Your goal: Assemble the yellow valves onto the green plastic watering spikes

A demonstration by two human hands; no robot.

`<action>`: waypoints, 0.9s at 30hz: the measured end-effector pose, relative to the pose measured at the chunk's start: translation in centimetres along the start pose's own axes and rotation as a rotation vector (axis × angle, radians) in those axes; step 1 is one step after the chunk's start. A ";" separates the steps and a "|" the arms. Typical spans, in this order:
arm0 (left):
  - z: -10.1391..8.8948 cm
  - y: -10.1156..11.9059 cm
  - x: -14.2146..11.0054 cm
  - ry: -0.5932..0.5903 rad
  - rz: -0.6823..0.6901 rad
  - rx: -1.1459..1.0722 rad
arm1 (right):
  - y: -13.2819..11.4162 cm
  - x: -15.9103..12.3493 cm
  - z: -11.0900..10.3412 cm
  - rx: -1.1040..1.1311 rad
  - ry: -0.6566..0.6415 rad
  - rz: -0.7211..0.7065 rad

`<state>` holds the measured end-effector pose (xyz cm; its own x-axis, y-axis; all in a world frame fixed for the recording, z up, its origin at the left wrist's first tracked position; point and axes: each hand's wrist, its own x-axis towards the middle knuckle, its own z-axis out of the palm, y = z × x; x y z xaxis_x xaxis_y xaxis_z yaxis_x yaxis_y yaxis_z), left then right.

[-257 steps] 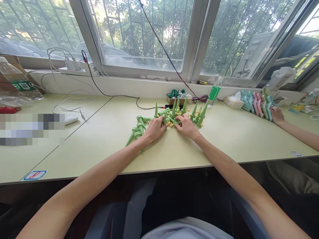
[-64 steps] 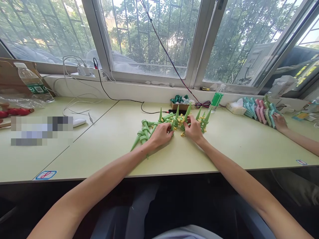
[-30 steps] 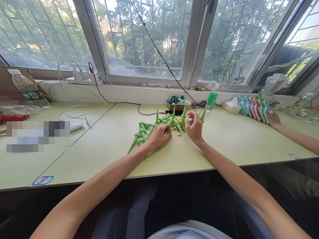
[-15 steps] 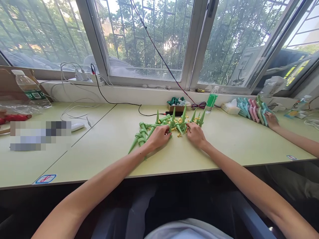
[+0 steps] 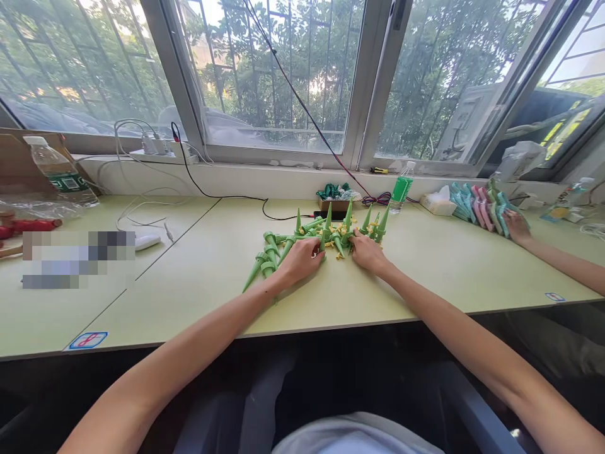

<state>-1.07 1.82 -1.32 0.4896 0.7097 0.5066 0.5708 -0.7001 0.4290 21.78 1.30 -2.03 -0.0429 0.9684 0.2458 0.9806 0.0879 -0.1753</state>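
My left hand (image 5: 302,258) is closed on an upright green watering spike (image 5: 322,243), a plastic cone with its tip up. Close by on the right, my right hand (image 5: 369,253) reaches among the green cones with its fingers drawn together; what they grip, if anything, is hidden. Several more green spikes (image 5: 255,270) lie on their sides to the left, and some stand tip up, like the one at the right end (image 5: 384,221). Small yellow pieces (image 5: 340,256) are scattered between them.
A small cardboard box (image 5: 334,205) with a dark phone before it sits behind the spikes. Further right are a green-labelled bottle (image 5: 401,189), a tissue pack (image 5: 438,202) and pastel plastic pieces (image 5: 482,207) touched by another person's hand (image 5: 517,227). White cables (image 5: 142,217) lie on the left.
My right hand has shifted slightly to the left, its fingertips now deeper among the spikes and yellow pieces. My left hand stays on its spike.
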 end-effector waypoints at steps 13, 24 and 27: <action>0.2 0.4 0.1 -0.029 -0.004 0.078 | 1.8 -1.7 -0.3 0.046 0.037 -0.122; 0.3 1.1 1.2 -0.091 -0.077 0.096 | 2.3 -2.6 -0.1 0.239 0.123 -0.097; 0.8 1.0 1.7 -0.067 -0.080 0.091 | 2.4 -2.8 -0.4 0.217 0.139 -0.088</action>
<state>0.83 2.42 -0.64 0.4808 0.7690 0.4212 0.6659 -0.6328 0.3952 24.30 -1.29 -2.72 -0.0847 0.9147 0.3951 0.9097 0.2328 -0.3440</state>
